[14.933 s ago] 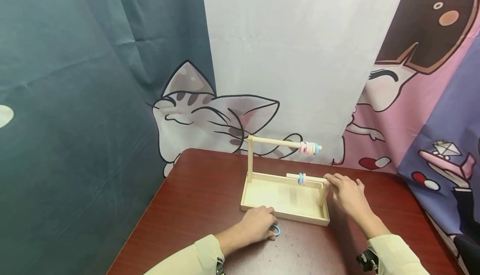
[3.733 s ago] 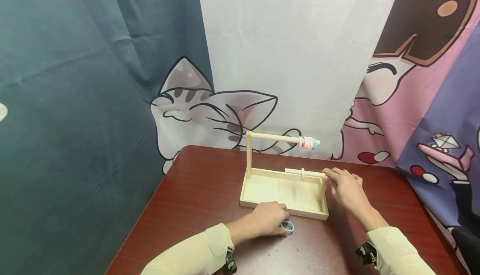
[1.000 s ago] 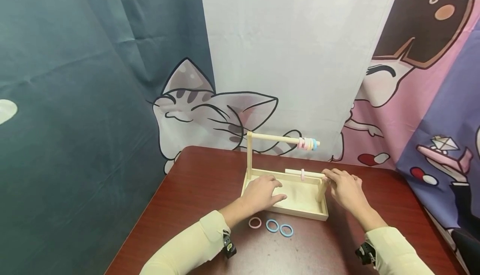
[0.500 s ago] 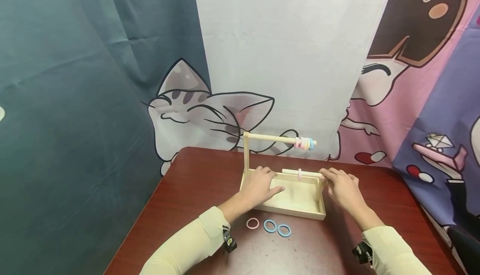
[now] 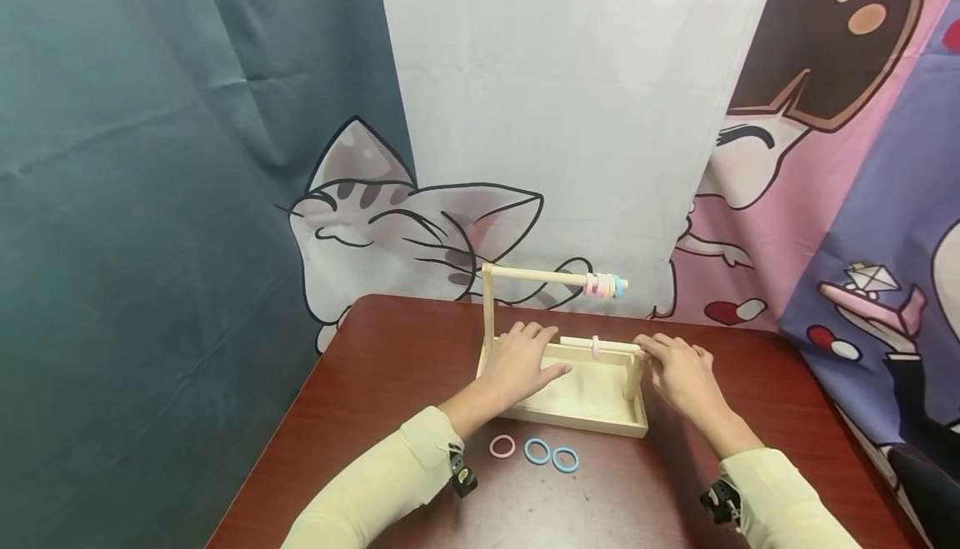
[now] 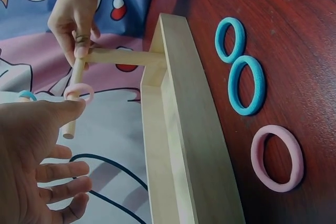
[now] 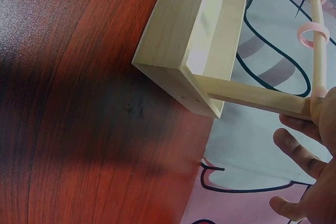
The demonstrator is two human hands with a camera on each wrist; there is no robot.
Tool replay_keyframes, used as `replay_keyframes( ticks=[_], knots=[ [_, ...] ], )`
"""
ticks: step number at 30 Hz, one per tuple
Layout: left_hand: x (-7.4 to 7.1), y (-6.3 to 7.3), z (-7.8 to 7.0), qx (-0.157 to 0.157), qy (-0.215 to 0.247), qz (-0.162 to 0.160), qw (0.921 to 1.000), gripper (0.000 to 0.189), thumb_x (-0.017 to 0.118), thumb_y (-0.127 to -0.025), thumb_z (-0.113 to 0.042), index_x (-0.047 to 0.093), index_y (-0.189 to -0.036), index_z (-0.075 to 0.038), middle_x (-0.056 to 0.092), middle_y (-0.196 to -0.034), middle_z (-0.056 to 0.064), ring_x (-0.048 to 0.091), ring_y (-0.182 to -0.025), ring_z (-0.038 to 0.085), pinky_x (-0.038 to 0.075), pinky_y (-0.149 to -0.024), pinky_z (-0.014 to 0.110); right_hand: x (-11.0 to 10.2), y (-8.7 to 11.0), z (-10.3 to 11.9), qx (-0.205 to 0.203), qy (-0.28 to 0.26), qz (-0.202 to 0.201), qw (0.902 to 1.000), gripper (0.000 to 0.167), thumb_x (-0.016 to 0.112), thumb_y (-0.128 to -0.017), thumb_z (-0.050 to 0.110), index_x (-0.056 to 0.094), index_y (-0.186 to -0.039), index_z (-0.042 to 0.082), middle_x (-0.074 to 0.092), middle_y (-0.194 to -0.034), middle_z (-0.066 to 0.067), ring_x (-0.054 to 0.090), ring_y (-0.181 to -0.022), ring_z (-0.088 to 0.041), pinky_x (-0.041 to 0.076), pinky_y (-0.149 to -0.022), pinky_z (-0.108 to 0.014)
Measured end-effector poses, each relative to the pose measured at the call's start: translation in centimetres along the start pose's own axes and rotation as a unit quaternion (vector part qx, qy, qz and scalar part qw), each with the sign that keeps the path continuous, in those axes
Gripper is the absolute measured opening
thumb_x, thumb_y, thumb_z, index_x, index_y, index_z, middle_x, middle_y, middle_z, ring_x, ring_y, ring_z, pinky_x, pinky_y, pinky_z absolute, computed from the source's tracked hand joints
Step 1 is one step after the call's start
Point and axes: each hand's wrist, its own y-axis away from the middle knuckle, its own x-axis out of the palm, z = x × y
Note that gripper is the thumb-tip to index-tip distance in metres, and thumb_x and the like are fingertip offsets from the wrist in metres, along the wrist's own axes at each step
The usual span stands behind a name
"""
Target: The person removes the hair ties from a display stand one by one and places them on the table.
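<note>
A pale wooden stand [image 5: 600,428] has a shallow tray base and two rods at different heights. One pink hair tie [image 5: 596,347] hangs on the lower rod [image 5: 618,346]. My right hand [image 5: 681,372] grips this rod's end where it meets the short post [image 7: 257,98]. Spread over the tray's left part, my left hand [image 5: 516,366] holds nothing; its thumb and fingers are apart near the rod's free end. On the table in front lie two blue hair ties [image 5: 537,451] [image 6: 247,85] and a pink one [image 5: 502,446].
Several pink, yellow and blue hair ties [image 5: 602,285] are bunched near the free end of the upper rod [image 5: 536,275]. A tall post [image 5: 489,307] carries that rod at the left. The reddish-brown table [image 5: 390,357] meets a printed curtain [image 5: 465,116] behind.
The blue hair tie left the lower rod; my left hand held it before the tray, then let it go on the table. That hand has since risen toward the rod's free end. Right hand stays.
</note>
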Motion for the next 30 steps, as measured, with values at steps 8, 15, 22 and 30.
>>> replay_keyframes(
  ticks=[8, 15, 22, 30],
  knots=[
    [0.1, -0.7, -0.5, 0.003, 0.005, 0.001, 1.0000, 0.068, 0.070, -0.102, -0.066, 0.064, -0.154, -0.024, 0.073, -0.145, -0.001, 0.067, -0.127, 0.024, 0.059, -0.096, 0.044, 0.1, -0.1, -0.1, -0.003, 0.003, -0.008, 1.0000, 0.023, 0.070, -0.105, 0.009, 0.078, -0.126, 0.010, 0.080, -0.111, -0.013, 0.073, -0.104, -0.043, 0.045, -0.096, -0.083],
    [0.3, -1.4, -1.3, 0.008, 0.000, 0.004, 1.0000, 0.069, 0.068, -0.100, -0.071, 0.065, -0.153, -0.027, 0.072, -0.145, -0.005, 0.066, -0.125, 0.021, 0.057, -0.092, 0.041, 0.2, 0.1, -0.2, -0.001, 0.004, -0.006, 1.0000, 0.023, 0.071, -0.105, 0.009, 0.078, -0.127, 0.009, 0.080, -0.111, -0.013, 0.073, -0.104, -0.043, 0.045, -0.096, -0.083],
    [0.8, -2.5, -1.9, 0.023, 0.003, -0.001, 0.9997, 0.068, 0.070, -0.100, -0.070, 0.065, -0.153, -0.029, 0.071, -0.145, -0.006, 0.065, -0.126, 0.020, 0.056, -0.093, 0.039, 0.0, 0.1, 0.0, 0.003, 0.000, -0.009, 1.0000, 0.023, 0.071, -0.105, 0.009, 0.078, -0.127, 0.008, 0.079, -0.111, -0.014, 0.072, -0.105, -0.044, 0.044, -0.097, -0.084],
    [1.4, -3.1, -2.2, 0.026, 0.007, 0.012, 0.9996, 0.068, 0.070, -0.099, -0.070, 0.063, -0.155, -0.032, 0.070, -0.147, -0.008, 0.064, -0.129, 0.019, 0.056, -0.095, 0.039, 0.2, 0.0, 0.3, 0.001, 0.001, -0.004, 1.0000, 0.024, 0.071, -0.104, 0.009, 0.078, -0.127, 0.007, 0.079, -0.113, -0.014, 0.073, -0.106, -0.044, 0.045, -0.096, -0.083]
  ],
)
